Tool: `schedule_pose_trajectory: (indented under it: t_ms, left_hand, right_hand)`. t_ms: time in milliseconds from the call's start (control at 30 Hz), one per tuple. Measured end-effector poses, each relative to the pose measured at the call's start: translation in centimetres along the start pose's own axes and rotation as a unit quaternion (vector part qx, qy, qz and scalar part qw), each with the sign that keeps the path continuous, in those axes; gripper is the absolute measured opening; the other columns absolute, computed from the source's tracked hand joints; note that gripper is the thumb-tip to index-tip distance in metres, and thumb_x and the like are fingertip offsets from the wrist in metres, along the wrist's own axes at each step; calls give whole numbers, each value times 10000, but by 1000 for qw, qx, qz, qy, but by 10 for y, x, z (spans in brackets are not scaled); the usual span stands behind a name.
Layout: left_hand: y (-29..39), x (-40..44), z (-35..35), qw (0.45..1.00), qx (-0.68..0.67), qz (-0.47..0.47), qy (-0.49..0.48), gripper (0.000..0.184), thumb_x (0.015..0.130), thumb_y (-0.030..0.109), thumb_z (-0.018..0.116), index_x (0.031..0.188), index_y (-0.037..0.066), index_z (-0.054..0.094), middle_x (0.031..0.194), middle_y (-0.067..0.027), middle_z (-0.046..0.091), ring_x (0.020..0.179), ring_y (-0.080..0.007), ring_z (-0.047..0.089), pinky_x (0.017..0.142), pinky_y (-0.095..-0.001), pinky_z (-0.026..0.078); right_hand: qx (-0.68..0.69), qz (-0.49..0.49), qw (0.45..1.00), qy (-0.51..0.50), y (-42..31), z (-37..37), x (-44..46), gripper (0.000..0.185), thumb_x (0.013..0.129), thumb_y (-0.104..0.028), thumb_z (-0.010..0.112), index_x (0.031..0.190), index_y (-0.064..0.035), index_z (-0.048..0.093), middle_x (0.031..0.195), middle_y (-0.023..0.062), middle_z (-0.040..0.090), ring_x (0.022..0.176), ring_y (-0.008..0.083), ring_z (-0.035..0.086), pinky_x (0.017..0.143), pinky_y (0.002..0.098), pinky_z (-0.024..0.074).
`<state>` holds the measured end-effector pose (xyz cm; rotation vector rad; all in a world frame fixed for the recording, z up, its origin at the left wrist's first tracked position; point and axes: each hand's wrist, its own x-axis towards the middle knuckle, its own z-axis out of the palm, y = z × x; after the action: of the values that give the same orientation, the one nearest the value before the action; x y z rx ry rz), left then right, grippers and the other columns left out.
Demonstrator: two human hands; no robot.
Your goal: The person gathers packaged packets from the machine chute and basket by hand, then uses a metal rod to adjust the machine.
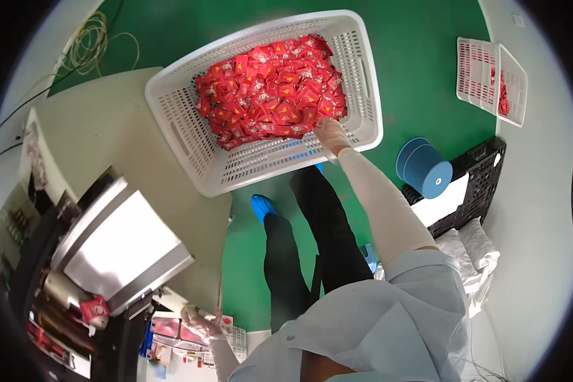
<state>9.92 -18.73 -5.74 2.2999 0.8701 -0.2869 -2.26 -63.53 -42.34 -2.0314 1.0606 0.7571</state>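
A large white slotted plastic basket (368, 83) stands in front of me with a heap of small red printed packets (274, 89) inside. My right hand (331, 135), in a pale glove and white sleeve cover, reaches over the basket's near side to the edge of the heap. Its fingers look curled against the packets; what they hold is hidden. Low on the left, my left hand (202, 323), also gloved, hovers beside the machine (124, 248) with fingers apart and nothing visible in it. A single red packet (94, 310) shows on that machine.
A beige table (114, 121) borders the basket on the left. At right are a smaller white basket (477, 70) with red packets, a blue round container (424, 169), a black pallet (481, 184) and white sacks (471, 251). Coiled cable (92, 41) lies at upper left.
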Motion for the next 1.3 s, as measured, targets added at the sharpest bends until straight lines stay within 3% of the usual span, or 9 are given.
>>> schedule_pose_trajectory:
  t_ms: [133,300,500,633,933,967,1100,1233,1300]
  left_hand:
    - [-22,6,-14,966,223,124,31,360,868,381,407,906,69,581,849,-52,561,747,-156,498,672,-287,409]
    - [-52,20,-31,941,260,191,101,393,880,409,387,833,50,540,769,-54,463,689,-154,417,617,-306,372]
    - [-44,18,-25,964,173,180,92,382,884,439,395,785,84,496,753,-13,432,657,-136,370,592,-289,337]
    - [-41,20,-35,967,202,149,51,409,873,467,394,782,80,487,758,-21,426,668,-147,378,595,-295,338]
    - [-47,25,-38,957,235,158,66,472,866,487,404,849,34,538,830,-56,478,715,-173,434,636,-305,373]
    - [-47,24,-37,956,240,156,67,473,868,487,403,852,34,539,830,-57,479,716,-175,436,639,-307,375]
    - [-43,19,-39,951,259,151,74,477,875,487,396,862,33,544,833,-61,482,721,-181,444,652,-314,384]
    - [-42,17,-35,939,273,180,102,504,886,495,379,876,23,556,830,-78,494,742,-198,465,674,-324,398]
    - [-38,14,-28,943,260,173,117,517,885,498,376,888,16,562,822,-85,501,750,-201,474,687,-325,403]
  right_hand:
    - [135,237,960,56,6,19,35,576,697,-350,732,1146,-45,540,1077,230,605,1039,355,579,886,408,460]
    - [245,346,890,167,1,73,85,758,663,-304,790,1274,-52,419,1210,238,520,1049,320,574,882,376,475]
    - [420,14,907,11,-74,75,128,618,742,-219,737,1264,-41,457,1196,145,551,1031,243,567,900,331,453]
    - [484,-41,874,-3,-131,30,103,508,783,-225,703,1214,-26,526,1155,131,594,1040,221,570,896,317,449]
    - [152,146,978,5,39,43,97,327,777,-266,611,1025,-54,645,1053,155,631,1027,300,579,879,387,461]
    - [112,78,990,37,54,57,100,289,770,-265,620,992,-85,661,1029,144,640,1020,288,581,869,388,468]
    - [-16,-47,999,13,7,56,75,408,731,-295,688,1080,-111,588,1031,124,617,1023,286,582,862,400,473]
    - [-84,64,994,11,-33,78,83,667,691,-449,702,1226,-112,490,1078,138,604,1048,315,570,909,467,433]
    - [18,143,988,-48,-49,84,83,491,753,-396,664,1112,-84,542,1077,165,616,1014,327,591,881,440,459]
